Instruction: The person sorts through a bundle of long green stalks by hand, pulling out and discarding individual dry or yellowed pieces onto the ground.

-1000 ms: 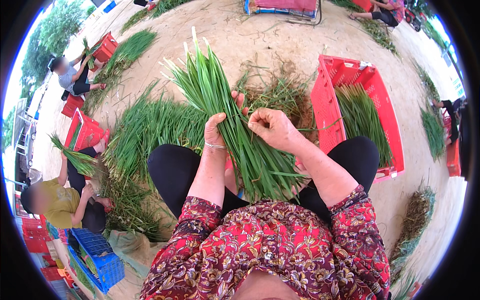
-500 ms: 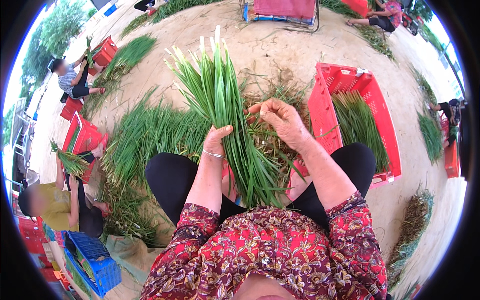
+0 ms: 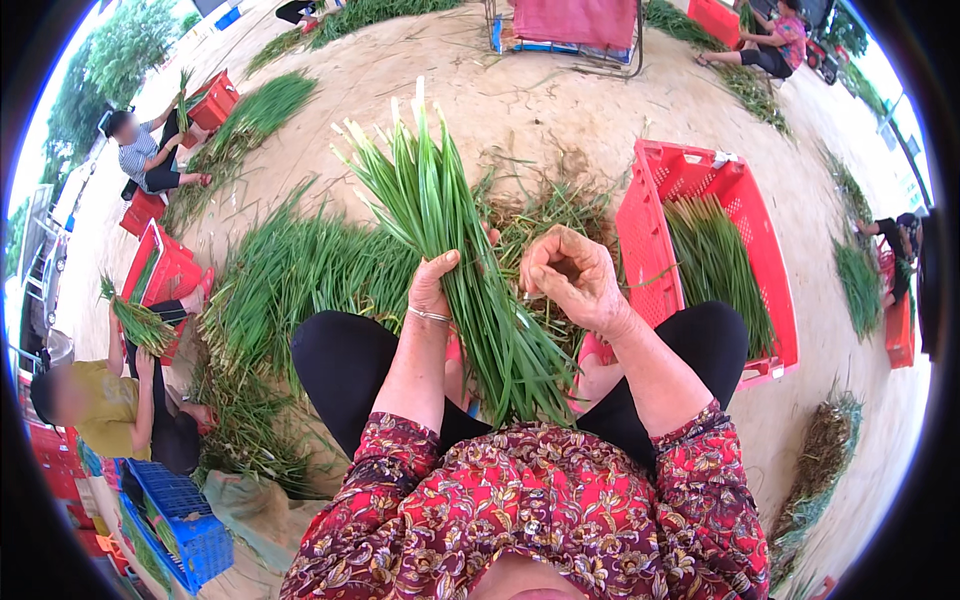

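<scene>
My left hand (image 3: pixel 432 284) is closed round a thick bunch of garlic chives (image 3: pixel 437 195), thumb across the front. The pale stem ends point up and away from me, and the green leaf tips hang down toward my lap. To the right of the bunch, and apart from it, my right hand (image 3: pixel 578 278) is curled with thumb and forefinger pressed together. Anything between those fingertips is too small to make out. Loose straw-like scraps (image 3: pixel 555 215) lie on the ground beyond the hands.
A red plastic crate (image 3: pixel 655 235) by my right knee holds rows of chives (image 3: pixel 718 270). Left of me spreads a large chive heap (image 3: pixel 290 285). A blue crate (image 3: pixel 205 545) stands at lower left. Co-workers sit around, one in a yellow top (image 3: pixel 108 405) holding a bunch.
My right hand has drawn back from beside the bunch, slightly down and right, and its fingers have curled in. The bunch stays in my left hand, a little lower in view.
</scene>
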